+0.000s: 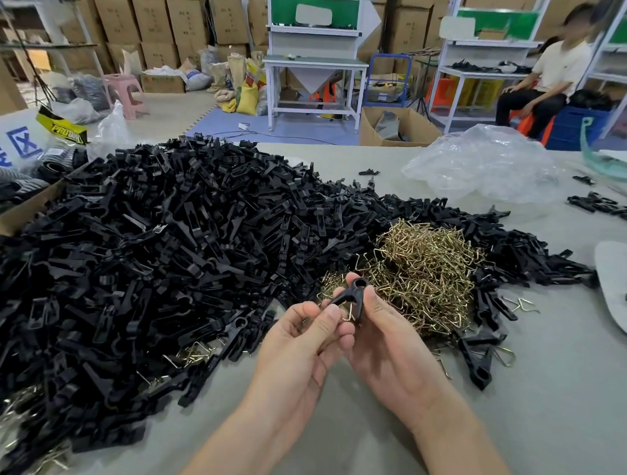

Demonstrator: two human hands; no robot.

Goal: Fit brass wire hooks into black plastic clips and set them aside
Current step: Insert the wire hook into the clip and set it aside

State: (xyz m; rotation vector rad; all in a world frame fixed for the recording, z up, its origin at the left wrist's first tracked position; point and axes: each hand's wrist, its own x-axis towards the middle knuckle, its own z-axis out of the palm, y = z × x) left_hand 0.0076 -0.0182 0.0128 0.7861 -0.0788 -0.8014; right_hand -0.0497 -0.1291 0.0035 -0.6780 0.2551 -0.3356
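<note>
Just in front of the pile of brass hooks (426, 268) on the grey counter (536, 394), a black clip (352, 298) is pinched in the grip of left hand (297, 349) and right hand (390, 345), cardboard boxes (153, 18) being stacked far behind the pile.

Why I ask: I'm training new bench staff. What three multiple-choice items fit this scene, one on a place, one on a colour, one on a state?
1. Where does the brass hook heap lie?
A) against the clip pile's right side, beyond the hands
B) in the clear bag
C) on the floor

2. What colour is the stool on the floor, far left?
A) blue
B) green
C) pink

3. The black clip just before the heap is:
A) lying untouched
B) pinched by left hand and right hand together
C) held by one hand

Answers: 1 A, the heap touches the pile; 2 C, seat and legs are pink; 3 B, both hands' fingers grip it.
</note>
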